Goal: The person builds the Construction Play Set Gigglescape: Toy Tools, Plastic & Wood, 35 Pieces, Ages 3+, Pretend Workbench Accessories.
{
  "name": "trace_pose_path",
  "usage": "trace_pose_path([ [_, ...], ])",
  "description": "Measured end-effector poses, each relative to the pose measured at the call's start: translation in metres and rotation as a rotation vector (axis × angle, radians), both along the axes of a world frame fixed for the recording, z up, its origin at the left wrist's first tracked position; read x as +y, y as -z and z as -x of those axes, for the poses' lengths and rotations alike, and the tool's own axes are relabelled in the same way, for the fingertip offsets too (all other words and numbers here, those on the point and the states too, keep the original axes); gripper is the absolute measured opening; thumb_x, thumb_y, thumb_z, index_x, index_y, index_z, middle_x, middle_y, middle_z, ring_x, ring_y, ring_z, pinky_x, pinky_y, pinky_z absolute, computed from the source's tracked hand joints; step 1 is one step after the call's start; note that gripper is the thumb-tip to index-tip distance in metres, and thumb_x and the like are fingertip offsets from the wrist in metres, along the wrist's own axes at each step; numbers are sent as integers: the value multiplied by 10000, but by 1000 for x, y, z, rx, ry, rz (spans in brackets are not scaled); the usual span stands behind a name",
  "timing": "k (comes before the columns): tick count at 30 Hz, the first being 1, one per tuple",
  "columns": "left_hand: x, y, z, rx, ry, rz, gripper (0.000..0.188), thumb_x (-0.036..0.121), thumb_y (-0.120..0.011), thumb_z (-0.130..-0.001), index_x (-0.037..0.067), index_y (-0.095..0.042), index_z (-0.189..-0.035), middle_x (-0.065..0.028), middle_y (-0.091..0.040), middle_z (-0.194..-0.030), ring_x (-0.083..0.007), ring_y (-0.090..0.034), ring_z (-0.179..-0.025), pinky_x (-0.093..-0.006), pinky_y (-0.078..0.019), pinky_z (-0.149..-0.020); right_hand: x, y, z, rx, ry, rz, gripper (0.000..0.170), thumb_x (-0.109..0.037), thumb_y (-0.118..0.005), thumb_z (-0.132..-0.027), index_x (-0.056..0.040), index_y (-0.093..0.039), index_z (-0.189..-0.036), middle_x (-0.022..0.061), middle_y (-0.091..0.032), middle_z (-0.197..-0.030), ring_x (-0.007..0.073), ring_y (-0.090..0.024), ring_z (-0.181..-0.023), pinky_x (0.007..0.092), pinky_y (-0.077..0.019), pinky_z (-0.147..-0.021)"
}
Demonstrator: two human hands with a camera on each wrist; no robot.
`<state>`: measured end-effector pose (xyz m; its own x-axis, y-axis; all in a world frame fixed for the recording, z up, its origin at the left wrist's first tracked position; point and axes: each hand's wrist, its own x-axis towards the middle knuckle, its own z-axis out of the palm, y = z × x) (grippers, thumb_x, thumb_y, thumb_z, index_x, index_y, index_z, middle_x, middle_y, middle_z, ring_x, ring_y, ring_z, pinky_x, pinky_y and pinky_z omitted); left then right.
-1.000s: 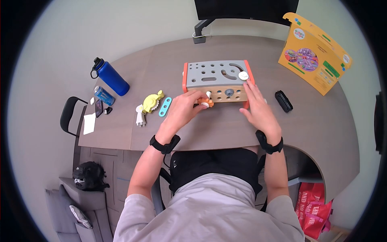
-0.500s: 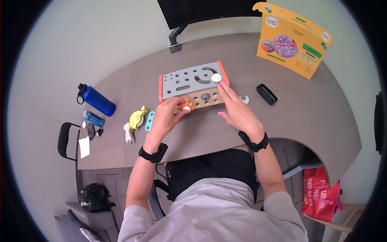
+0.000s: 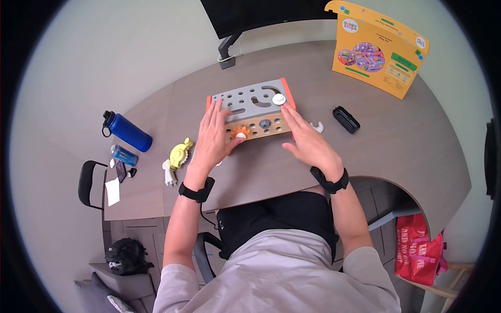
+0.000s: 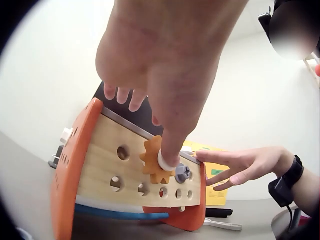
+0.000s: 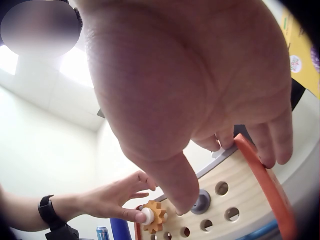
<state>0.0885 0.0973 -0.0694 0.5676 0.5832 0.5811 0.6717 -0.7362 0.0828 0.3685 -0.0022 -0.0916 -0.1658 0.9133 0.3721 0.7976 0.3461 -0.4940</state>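
Observation:
A toy workbench [image 3: 247,108] with a grey holed top, wooden front and orange ends stands before me. On its front sits an orange gear [image 4: 151,161] with a white peg [image 4: 166,162] through its middle. My left hand [image 3: 211,136] presses that peg with the thumb, its other fingers stretched over the grey top. To the gear's right is a grey bolt [image 4: 183,173]. My right hand [image 3: 313,147] lies at the workbench's right end, fingers straight and around the orange side panel, thumb apart. Near its fingertips, a white round knob [image 3: 279,99] sits on top.
Left of the workbench lie a yellow toy saw [image 3: 179,155] and a white claw-shaped piece [image 3: 169,175]. Farther left are a blue bottle [image 3: 129,131] and a can [image 3: 124,155]. To the right are a black case [image 3: 346,120] and a yellow box [image 3: 373,52].
My left hand has gone from pinching the orange gear to pressing its peg with the thumb, fingers now spread over the top. The right hand stays at the workbench's end. The head view has turned.

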Motion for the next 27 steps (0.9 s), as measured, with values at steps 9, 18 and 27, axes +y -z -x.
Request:
trace_pose_path([
  [9,10,6,7,212,-50,3,850,467,-788,-926,53,-461,-1592,-212,-514,-1603,-378,-471,-1496,-498,-378,-1245,-1,-6,2,108,-10,-12,987,-120,-809,-904,7,-211,-1680,259,-378,-1669,424,-470,-1479,456,-459,-1191],
  [18,15,14,8,137,-42,-88,697,482,-808,-896,55,-614,-1411,-187,-603,-1520,-342,-536,-1448,-489,-410,-1200,-1,-13,5,101,-2,-23,967,-123,-809,-902,24,-233,-1664,265,-447,-1605,464,-574,-1346,490,-517,-1106],
  [27,13,6,7,136,-36,-2,644,394,-823,-915,30,-606,-1400,-182,-609,-1509,-366,-525,-1454,-508,-418,-1206,5,-10,6,76,21,-72,854,-90,-793,-906,5,-337,-1622,215,-432,-1639,440,-565,-1375,471,-513,-1112],
])
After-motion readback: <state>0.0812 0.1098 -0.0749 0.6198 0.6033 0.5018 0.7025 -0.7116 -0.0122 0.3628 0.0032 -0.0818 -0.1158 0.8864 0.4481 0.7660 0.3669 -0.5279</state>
